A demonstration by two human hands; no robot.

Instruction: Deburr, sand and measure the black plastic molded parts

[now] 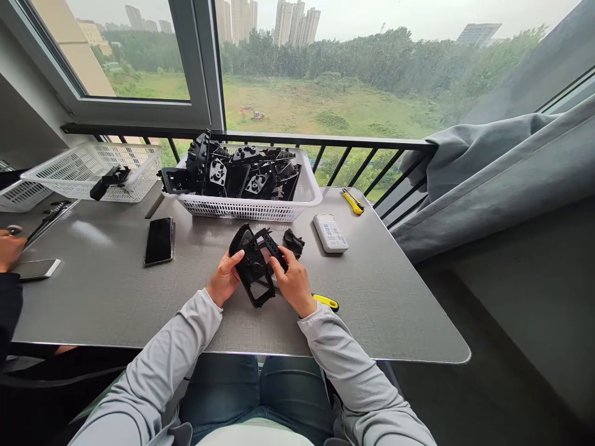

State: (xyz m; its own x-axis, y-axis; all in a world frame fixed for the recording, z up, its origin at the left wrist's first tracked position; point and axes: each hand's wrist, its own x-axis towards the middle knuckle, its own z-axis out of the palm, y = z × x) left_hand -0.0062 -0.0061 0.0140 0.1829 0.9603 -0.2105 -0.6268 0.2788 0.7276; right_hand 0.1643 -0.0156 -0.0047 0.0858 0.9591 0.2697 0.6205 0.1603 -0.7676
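Observation:
Above the near part of the grey table (372, 279), my left hand (225, 277) grips the left side of a black plastic frame (255, 267), its thumb on top. My right hand (294, 280) is closed on a smaller black part (269, 243), which lies over the frame's right side. Whether the two parts are joined, I cannot tell. Just beyond my right hand lies a crumpled black item (294, 241). A yellow-handled tool (326, 302) rests beside my right wrist, partly hidden by it.
A white basket (242, 211) full of black plastic parts stands at the back. Left of it is another basket (139, 189) with a few parts. A black phone (158, 241), a white box (330, 233) and a yellow cutter (354, 202) lie around. Another person's hand (10, 249) is far left.

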